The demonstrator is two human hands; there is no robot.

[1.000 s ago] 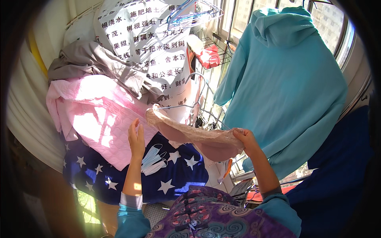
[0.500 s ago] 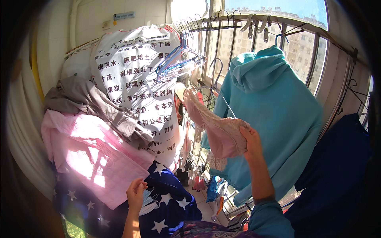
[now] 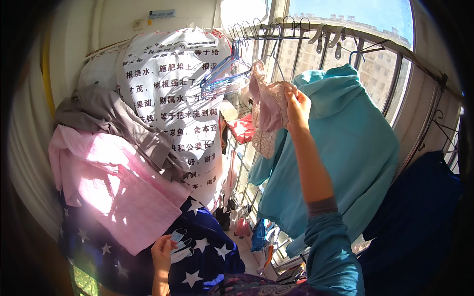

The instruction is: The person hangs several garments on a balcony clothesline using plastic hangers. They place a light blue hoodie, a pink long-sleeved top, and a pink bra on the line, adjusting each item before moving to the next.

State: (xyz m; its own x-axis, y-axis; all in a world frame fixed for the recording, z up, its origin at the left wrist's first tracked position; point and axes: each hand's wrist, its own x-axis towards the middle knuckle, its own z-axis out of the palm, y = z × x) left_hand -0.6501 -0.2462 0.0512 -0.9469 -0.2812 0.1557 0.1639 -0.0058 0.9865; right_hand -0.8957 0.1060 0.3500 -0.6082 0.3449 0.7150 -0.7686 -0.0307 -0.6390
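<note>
My right hand is raised on a bent arm, its fingers pinched on the edge of a pink lace bra. The bra hangs from a dark hanger whose hook reaches up to the rail. To its right hangs a turquoise hoodie, partly behind my forearm. Low at the left, my left hand is closed on a light blue face mask with thin white ear loops. It is in front of dark blue cloth with white stars.
A pink shirt and a grey garment lie over the starred cloth. Behind stands a white cloth printed with dark characters. Several hangers crowd the rail by the barred window. A navy garment hangs far right.
My right hand has lifted the bra and its hanger up and a little left, to the rail. My left hand stays low and has shifted slightly left and down with the mask.
</note>
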